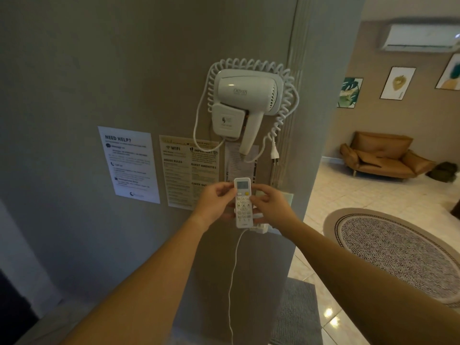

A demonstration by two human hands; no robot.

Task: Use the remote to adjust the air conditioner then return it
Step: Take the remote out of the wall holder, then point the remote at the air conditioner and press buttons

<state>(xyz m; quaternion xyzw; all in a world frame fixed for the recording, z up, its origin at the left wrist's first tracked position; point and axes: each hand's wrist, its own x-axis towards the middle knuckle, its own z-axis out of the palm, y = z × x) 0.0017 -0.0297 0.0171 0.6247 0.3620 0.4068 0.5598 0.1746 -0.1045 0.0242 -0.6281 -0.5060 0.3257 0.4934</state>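
While upright, remote [243,202] between hands.

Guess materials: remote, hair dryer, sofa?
Remote: white hard plastic, matte, probably with rubber buttons; both hands hold it by the sides, left hand, right hand.
Hair dryer: glossy white moulded plastic, judging by the highlight on its barrel; its coiled cord looks like plastic too.
Sofa: tan leather or faux leather, given the smooth creased sheen; which one is unclear.

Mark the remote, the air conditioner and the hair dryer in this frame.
remote [243,202]: head view, on its button pad.
air conditioner [420,36]: head view, on its white front panel.
hair dryer [245,92]: head view, on its barrel.
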